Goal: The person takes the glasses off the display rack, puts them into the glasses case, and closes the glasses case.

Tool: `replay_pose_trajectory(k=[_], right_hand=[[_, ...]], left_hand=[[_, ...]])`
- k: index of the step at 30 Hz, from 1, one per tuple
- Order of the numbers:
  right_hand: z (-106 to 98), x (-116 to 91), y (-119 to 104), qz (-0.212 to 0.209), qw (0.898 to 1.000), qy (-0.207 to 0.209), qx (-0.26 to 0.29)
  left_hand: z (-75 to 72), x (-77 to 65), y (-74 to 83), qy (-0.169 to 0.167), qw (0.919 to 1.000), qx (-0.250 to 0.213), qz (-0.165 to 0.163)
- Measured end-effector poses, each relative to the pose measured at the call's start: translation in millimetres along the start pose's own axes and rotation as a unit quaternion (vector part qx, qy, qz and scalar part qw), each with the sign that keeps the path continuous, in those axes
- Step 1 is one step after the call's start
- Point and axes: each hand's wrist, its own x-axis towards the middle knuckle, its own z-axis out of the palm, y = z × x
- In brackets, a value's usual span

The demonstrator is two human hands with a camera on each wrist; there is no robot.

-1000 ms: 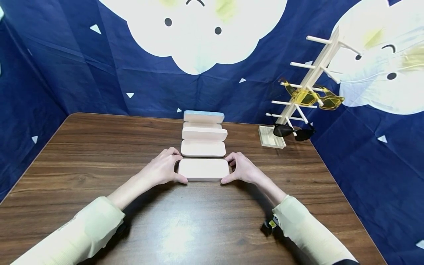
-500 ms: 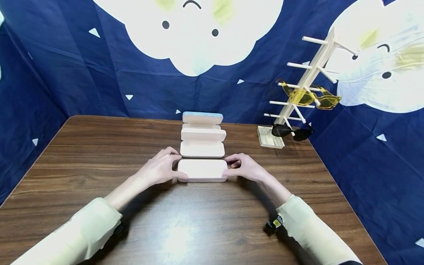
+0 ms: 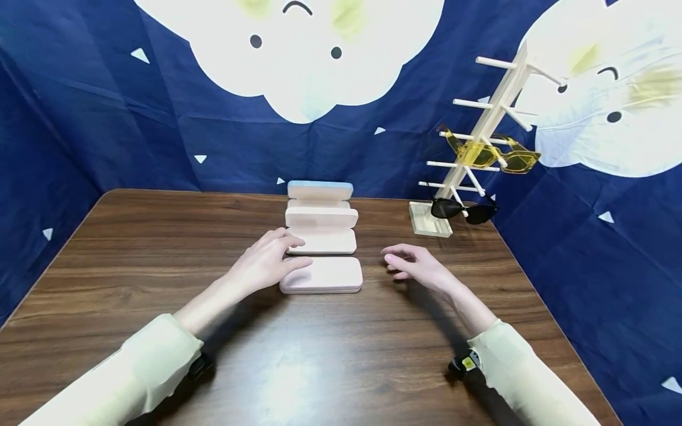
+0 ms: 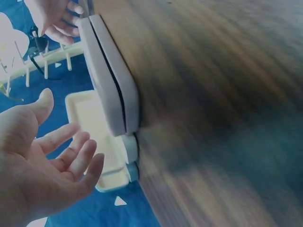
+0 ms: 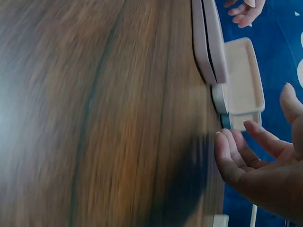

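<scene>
A pale pink glasses case [image 3: 325, 276] lies closed on the wooden table [image 3: 160, 236]; the left wrist view shows the dark seam between its halves. Behind it stands a pale glasses case [image 3: 325, 241] with its lid raised. Farther back is a blue glasses case [image 3: 319, 190], also opened. My left hand [image 3: 266, 263] hovers by the left ends of the two nearer cases, fingers loosely bent, gripping nothing. Off to the right of the closed case, my right hand [image 3: 421, 267] is apart from it, fingers relaxed and holding nothing.
At the back right stands a wooden glasses rack [image 3: 495, 112] with pegs. Yellow sunglasses [image 3: 495, 157] and black sunglasses [image 3: 462, 210] hang on it. A blue cloth [image 3: 160, 136] with white clouds hangs behind the table.
Both hands have let go of the closed case's ends. The right hand has moved away to the right; the left has lifted slightly over the left end. The case stays closed.
</scene>
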Motion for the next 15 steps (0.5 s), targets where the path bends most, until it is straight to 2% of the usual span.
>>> replay_pose_trajectory(k=[3,6,15], right_hand=[[-11.3,-6.8,2.9,0.006,0.999,0.008,0.03],[-23.7,-13.5,6.5,0.008,0.999,0.018,0.038],[-64.9,-39.7,11.7,0.03,0.998,0.048,-0.003]], left_hand=[[0.0,5.2,8.1,-0.006,0.9999,-0.016,-0.002],[1.3,11.3,16.9,-0.006,0.9997,-0.023,0.005],[11.2,30.4,37.0,0.004,0.9947,-0.084,0.058]])
